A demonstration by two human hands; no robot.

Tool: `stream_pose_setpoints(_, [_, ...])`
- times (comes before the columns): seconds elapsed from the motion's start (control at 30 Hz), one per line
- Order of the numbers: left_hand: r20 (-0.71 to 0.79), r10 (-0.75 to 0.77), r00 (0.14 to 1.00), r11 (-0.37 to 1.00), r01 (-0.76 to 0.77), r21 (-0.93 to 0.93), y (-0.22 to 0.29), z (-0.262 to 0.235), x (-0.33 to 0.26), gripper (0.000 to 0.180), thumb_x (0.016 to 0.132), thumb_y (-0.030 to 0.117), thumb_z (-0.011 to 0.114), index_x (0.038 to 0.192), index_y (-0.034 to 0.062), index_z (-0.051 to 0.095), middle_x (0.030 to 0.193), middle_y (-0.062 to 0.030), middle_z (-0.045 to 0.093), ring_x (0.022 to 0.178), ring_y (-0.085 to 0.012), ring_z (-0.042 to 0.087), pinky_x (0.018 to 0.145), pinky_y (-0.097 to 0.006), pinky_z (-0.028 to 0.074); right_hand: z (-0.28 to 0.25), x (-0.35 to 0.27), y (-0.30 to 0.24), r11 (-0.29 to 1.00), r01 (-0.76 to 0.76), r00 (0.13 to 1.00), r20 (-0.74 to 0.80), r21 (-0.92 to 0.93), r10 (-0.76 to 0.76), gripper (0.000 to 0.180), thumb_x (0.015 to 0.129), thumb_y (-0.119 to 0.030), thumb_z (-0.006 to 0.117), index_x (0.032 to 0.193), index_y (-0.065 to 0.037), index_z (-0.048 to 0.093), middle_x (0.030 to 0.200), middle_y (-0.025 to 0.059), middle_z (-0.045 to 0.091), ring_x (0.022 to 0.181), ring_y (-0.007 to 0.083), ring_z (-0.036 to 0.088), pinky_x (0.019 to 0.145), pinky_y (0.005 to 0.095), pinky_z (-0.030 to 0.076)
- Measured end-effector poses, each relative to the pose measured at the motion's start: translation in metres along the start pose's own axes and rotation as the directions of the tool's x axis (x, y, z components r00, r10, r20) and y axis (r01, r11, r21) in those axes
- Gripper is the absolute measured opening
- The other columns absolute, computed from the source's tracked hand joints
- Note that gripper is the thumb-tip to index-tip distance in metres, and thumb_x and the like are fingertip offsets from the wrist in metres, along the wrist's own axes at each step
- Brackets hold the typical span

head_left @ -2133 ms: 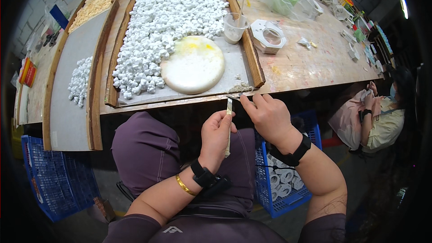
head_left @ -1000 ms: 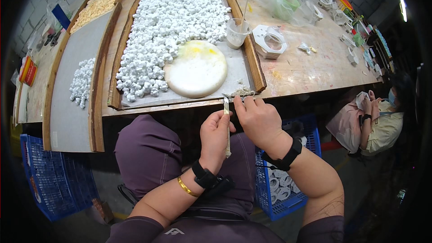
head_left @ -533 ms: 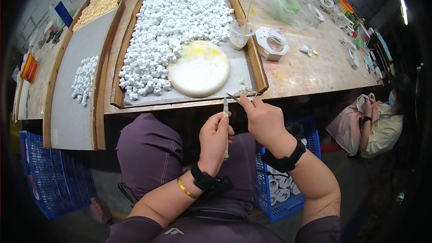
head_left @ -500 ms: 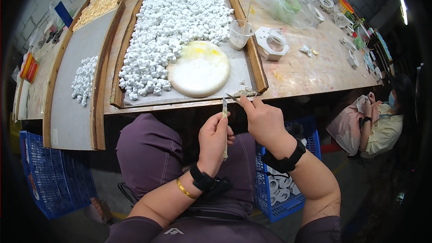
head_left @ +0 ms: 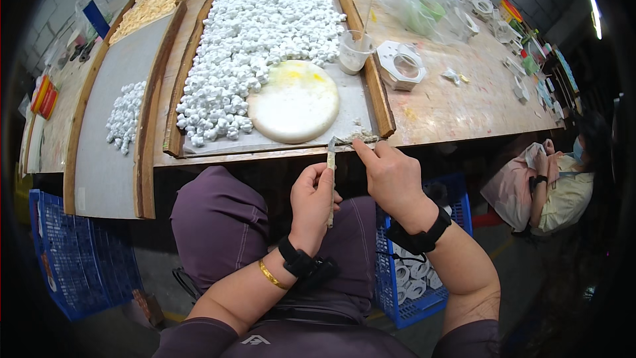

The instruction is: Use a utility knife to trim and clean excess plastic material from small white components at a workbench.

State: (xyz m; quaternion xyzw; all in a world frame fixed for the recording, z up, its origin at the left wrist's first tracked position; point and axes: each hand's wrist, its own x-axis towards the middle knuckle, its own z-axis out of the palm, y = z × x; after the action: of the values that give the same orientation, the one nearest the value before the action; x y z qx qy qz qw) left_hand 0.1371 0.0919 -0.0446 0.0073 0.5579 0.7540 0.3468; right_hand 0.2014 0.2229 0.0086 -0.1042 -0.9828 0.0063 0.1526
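Observation:
My left hand (head_left: 313, 197) is closed round a slim knife (head_left: 331, 179) with a pale, wrapped-looking handle, its grey blade pointing up at the table's front edge. My right hand (head_left: 394, 178) is closed in a pinch, forefinger stretched toward a thin dark metal tool (head_left: 343, 142). That tool's tip meets or nearly meets the knife's blade; most of it is hidden by my fingers. Just beyond lie pale crumbs (head_left: 358, 134) on the board. A round white slab (head_left: 295, 103) with yellow stains sits behind the tools, beside a mass of small white knobbly pieces (head_left: 265, 26).
Wooden rails (head_left: 363, 53) flank the board. A plastic cup (head_left: 354, 53) with a stick stands near the right rail, beside a white octagonal mould (head_left: 399, 66). Blue crates (head_left: 79, 252) stand below. A co-worker (head_left: 550, 179) sits at right.
The knife in my left hand has risen slightly, its blade now closer to the metal tool's tip. My right hand has shifted a little to the right.

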Motion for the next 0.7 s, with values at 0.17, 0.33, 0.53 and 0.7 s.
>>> stream_pose_setpoints(0.17, [-0.02,0.05,0.999,0.996,-0.049,0.069,-0.0008,0.0,0.0001,0.017,0.094,0.016,0.055,0.1,0.0003,0.057,0.072,-0.0016,0.057,0.053,-0.0069,0.056,0.043,-0.02,0.044,-0.0011,-0.0004,-0.0002,1.0,0.003,1.0,-0.014,-0.014,-0.003,0.042,0.07,-0.005,0.058,0.112,-0.01,0.062,0.073,0.0055,0.054,0.066,0.0207,0.06,0.051,0.0311,0.048])
stream_pose_setpoints(0.33, [-0.035,0.058,0.998,0.99,-0.053,0.134,-0.0006,-0.0009,-0.0014,0.017,0.093,0.015,0.055,0.099,-0.0007,0.057,0.071,-0.0018,0.058,0.051,-0.0069,0.055,0.043,-0.019,0.044,0.002,0.0016,-0.0004,1.0,0.006,0.999,-0.033,-0.015,-0.006,0.041,0.07,-0.006,0.058,0.111,-0.01,0.061,0.073,0.0056,0.054,0.067,0.0205,0.061,0.051,0.0311,0.048])
stream_pose_setpoints(0.53, [-0.047,0.076,0.996,0.985,-0.067,0.159,0.003,0.0018,0.0016,0.015,0.091,0.014,0.056,0.095,-0.0001,0.059,0.071,-0.001,0.058,0.05,-0.0063,0.054,0.042,-0.019,0.042,0.0005,0.0008,-0.0022,0.991,0.092,0.994,-0.052,-0.1,-0.098,0.038,0.072,-0.011,0.059,0.109,-0.01,0.062,0.071,0.004,0.053,0.064,0.0182,0.059,0.049,0.0285,0.047])
stream_pose_setpoints(0.7, [-0.048,0.073,0.996,0.984,-0.064,0.167,0.0046,0.0037,0.0043,0.015,0.091,0.014,0.056,0.095,0.0002,0.059,0.071,-0.0005,0.058,0.049,-0.0059,0.054,0.042,-0.019,0.041,-0.0023,-0.0023,-0.0057,0.97,0.168,0.984,-0.029,-0.173,-0.176,0.035,0.072,-0.014,0.059,0.107,-0.01,0.064,0.07,0.0027,0.052,0.062,0.0159,0.056,0.047,0.0262,0.044])
